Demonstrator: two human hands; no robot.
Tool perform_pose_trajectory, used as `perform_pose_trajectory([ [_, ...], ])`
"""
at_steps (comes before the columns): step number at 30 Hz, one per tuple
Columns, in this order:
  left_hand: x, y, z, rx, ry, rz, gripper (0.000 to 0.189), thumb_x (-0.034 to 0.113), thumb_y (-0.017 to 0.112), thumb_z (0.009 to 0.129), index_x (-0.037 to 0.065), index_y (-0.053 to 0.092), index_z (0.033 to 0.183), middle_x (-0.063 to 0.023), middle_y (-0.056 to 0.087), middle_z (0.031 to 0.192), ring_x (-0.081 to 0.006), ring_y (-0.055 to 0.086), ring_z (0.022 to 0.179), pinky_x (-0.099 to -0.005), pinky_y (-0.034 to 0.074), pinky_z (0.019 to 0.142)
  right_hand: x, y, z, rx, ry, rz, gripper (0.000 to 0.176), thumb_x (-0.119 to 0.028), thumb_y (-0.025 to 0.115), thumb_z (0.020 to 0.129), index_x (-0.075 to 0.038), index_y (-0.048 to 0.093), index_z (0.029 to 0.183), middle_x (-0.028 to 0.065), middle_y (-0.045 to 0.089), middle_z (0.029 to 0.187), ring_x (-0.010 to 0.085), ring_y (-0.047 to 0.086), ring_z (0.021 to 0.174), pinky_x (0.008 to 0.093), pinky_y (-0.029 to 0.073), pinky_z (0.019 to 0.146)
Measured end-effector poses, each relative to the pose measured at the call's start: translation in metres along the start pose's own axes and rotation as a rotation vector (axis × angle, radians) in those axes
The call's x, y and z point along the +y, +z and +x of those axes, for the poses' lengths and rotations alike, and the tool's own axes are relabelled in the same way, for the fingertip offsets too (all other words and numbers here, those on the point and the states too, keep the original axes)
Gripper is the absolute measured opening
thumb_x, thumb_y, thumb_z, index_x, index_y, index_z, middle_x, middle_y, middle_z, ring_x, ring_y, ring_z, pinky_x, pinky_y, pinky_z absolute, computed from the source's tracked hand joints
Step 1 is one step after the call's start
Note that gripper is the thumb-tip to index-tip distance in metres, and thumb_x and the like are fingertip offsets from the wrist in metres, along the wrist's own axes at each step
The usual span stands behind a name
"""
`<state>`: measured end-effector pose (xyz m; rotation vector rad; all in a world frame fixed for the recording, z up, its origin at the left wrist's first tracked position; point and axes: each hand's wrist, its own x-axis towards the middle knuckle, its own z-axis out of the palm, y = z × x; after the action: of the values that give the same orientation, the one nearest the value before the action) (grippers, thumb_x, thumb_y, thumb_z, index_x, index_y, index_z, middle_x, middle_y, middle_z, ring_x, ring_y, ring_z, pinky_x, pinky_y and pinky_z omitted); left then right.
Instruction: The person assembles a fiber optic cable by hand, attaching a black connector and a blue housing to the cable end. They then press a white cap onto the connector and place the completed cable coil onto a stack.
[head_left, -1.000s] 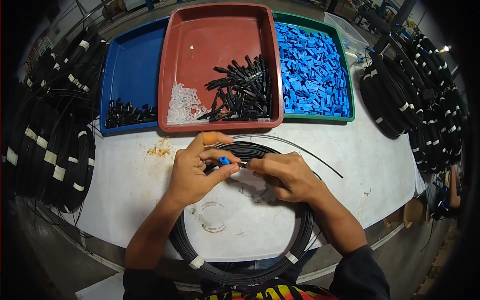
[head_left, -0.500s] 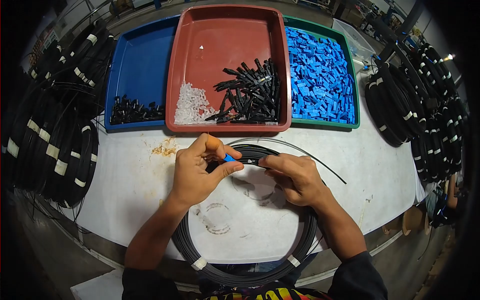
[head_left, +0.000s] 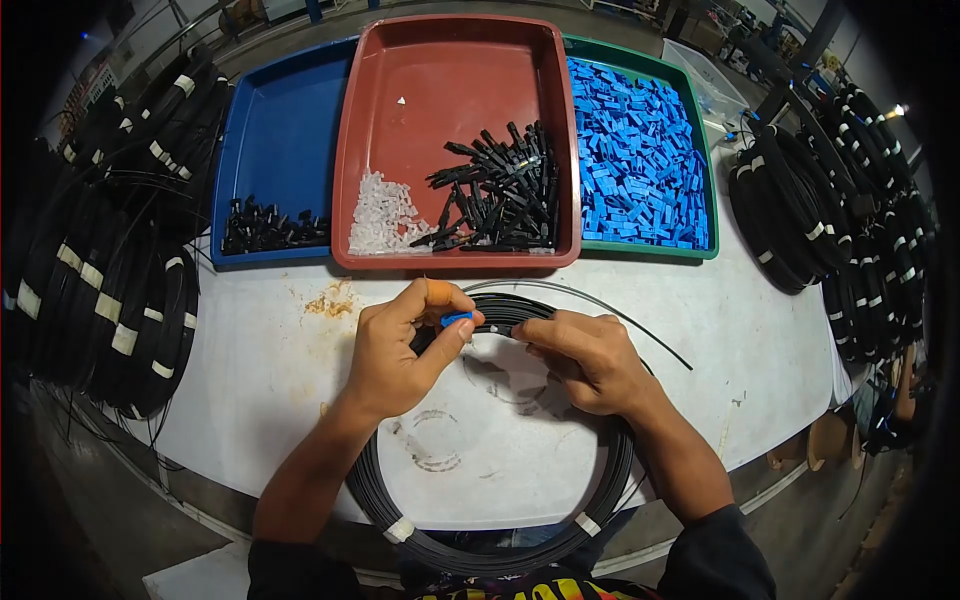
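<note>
Between thumb and fingertips, my left hand (head_left: 395,350) pinches a small blue connector piece (head_left: 456,319). An orange wrap covers one of its fingers. Facing it, my right hand (head_left: 592,362) is closed on the black cable end (head_left: 513,331), which shows a small whitish tip pointing left. A narrow gap separates this tip from the blue piece. Under both hands lies a coil of black cable (head_left: 372,492), bound with white tape and hanging over the table's near edge. The curled lower fingers of my right hand are partly hidden.
A red tray (head_left: 450,95) with clear pieces (head_left: 383,215) and black connector parts (head_left: 500,190) stands ahead. Beside it are a blue tray (head_left: 285,130) with black parts and a green tray (head_left: 712,225) full of blue pieces. Taped cable coils (head_left: 110,300) flank the white table (head_left: 730,330).
The blue piece has turned in my left fingers and now lies flatter. The whitish tip has shifted slightly down and left. My right hand stays closed in nearly the same place.
</note>
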<state>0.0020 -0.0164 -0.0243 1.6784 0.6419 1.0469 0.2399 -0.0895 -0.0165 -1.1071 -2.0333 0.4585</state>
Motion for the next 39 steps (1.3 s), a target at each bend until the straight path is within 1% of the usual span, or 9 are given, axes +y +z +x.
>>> perform_pose_trajectory([
  [3,0.001,-0.001,0.001,-0.027,-0.002,0.018,0.014,0.001,0.066,0.095,-0.004,0.065,0.108,-0.0111,0.075,0.096,-0.0096,0.069,0.082,-0.025,0.056,0.076,0.0,0.0,0.0,0.001,-0.004,-0.028,0.056,0.002,0.064,0.068,-0.01,0.066,0.122,0.0086,0.062,0.078,0.0301,0.063,0.066,0.0405,0.049,0.057],
  [5,0.001,-0.002,0.0,-0.036,0.001,0.027,0.014,0.002,0.065,0.095,-0.005,0.065,0.108,-0.0115,0.075,0.096,-0.0101,0.069,0.082,-0.025,0.056,0.076,-0.005,-0.003,0.003,-0.017,-0.006,-0.049,0.044,0.01,0.064,0.072,-0.001,0.069,0.115,0.0115,0.067,0.077,0.0262,0.068,0.066,0.0356,0.052,0.059],
  [10,0.013,-0.001,-0.001,-0.043,-0.131,-0.034,0.016,0.003,0.062,0.096,-0.004,0.062,0.111,-0.0097,0.073,0.091,-0.0111,0.07,0.082,-0.0254,0.056,0.076,-0.005,-0.004,0.004,-0.033,-0.011,-0.062,0.045,0.01,0.064,0.072,-0.001,0.069,0.115,0.0109,0.066,0.077,0.0257,0.067,0.065,0.0354,0.052,0.058],
  [20,0.005,-0.001,0.0,-0.086,0.002,0.097,0.024,-0.004,0.066,0.095,-0.005,0.055,0.117,-0.0129,0.071,0.102,-0.0101,0.067,0.086,-0.0222,0.054,0.079,-0.005,-0.003,0.004,-0.022,-0.012,-0.066,0.043,0.01,0.064,0.074,-0.001,0.069,0.115,0.0106,0.067,0.078,0.0256,0.068,0.065,0.0352,0.053,0.059],
  [23,0.006,0.002,0.0,-0.008,0.025,0.075,0.025,-0.002,0.072,0.09,-0.004,0.065,0.114,-0.0108,0.075,0.097,-0.0112,0.07,0.082,-0.0252,0.056,0.075,-0.005,-0.003,0.004,-0.021,-0.012,-0.066,0.044,0.01,0.064,0.073,-0.001,0.07,0.114,0.0106,0.067,0.078,0.0256,0.068,0.065,0.0355,0.053,0.059],
  [28,0.015,-0.004,0.0,-0.039,0.064,0.333,0.02,-0.001,0.08,0.082,0.0,0.077,0.102,-0.0102,0.076,0.089,-0.0115,0.069,0.076,-0.0242,0.055,0.068,-0.005,-0.003,0.004,-0.017,-0.017,-0.062,0.044,0.01,0.064,0.072,-0.002,0.07,0.114,0.0104,0.067,0.077,0.0251,0.067,0.064,0.0351,0.052,0.058],
  [31,0.011,-0.003,0.001,-0.046,0.154,0.295,0.023,-0.002,0.081,0.08,-0.001,0.078,0.103,-0.0111,0.076,0.089,-0.0115,0.068,0.073,-0.024,0.054,0.066,-0.005,-0.003,0.004,-0.008,-0.022,-0.061,0.044,0.01,0.064,0.072,-0.002,0.07,0.114,0.0101,0.066,0.077,0.0247,0.067,0.063,0.0348,0.051,0.056],
  [35,0.012,-0.004,0.002,-0.064,0.128,0.265,0.025,-0.002,0.082,0.08,-0.001,0.077,0.104,-0.0118,0.078,0.093,-0.0115,0.069,0.075,-0.0241,0.054,0.066,-0.004,-0.002,0.004,-0.008,-0.022,-0.059,0.044,0.01,0.064,0.072,-0.002,0.07,0.114,0.0102,0.066,0.077,0.0246,0.067,0.063,0.0348,0.052,0.056],
  [39,0.004,-0.002,0.001,-0.01,0.089,0.171,0.033,-0.002,0.081,0.081,-0.001,0.073,0.113,-0.0121,0.078,0.095,-0.0116,0.072,0.082,-0.0246,0.056,0.073,-0.004,-0.003,0.004,-0.021,-0.017,-0.065,0.043,0.01,0.065,0.072,-0.002,0.071,0.113,0.0102,0.066,0.077,0.0245,0.068,0.064,0.0344,0.052,0.057],
])
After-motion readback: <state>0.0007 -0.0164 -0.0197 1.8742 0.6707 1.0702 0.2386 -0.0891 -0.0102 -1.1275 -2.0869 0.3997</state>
